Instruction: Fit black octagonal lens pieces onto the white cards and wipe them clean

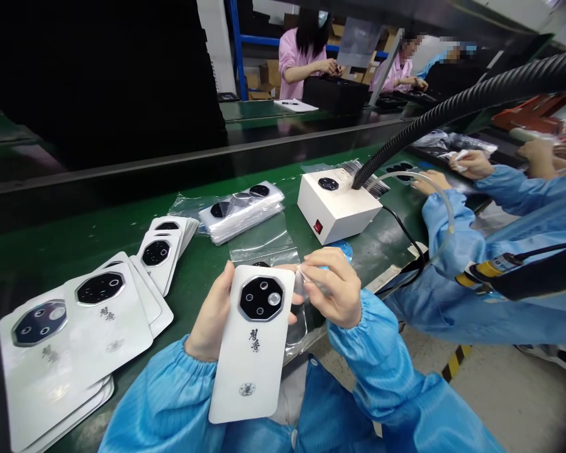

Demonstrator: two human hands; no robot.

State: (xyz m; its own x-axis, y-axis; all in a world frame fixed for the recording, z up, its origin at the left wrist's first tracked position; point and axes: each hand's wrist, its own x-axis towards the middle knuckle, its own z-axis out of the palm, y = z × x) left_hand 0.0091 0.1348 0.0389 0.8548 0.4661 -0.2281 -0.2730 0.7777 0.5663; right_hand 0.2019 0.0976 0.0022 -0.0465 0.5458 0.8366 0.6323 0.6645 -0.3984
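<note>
My left hand (210,314) is closed around a white phone back cover (252,365), holding it up towards me. A black octagonal camera patch, dark lettering and a round emblem mark its face. At the cover's upper right corner, my right hand (332,286) pinches something small and pale that I cannot make out. Beneath both hands lies a clear plastic sleeve (264,241) on the green bench. To the left, more white phone back covers lie in overlapping piles, with a large stack (51,384) in front and a smaller stack (163,251) behind.
A bundle of clear film pieces with black patches (243,211) lies further back. Beside it stands a white box (337,204) with a red switch, under a black corrugated hose (453,113). A co-worker's blue sleeve (457,220) is close on the right. Other people work across the bench.
</note>
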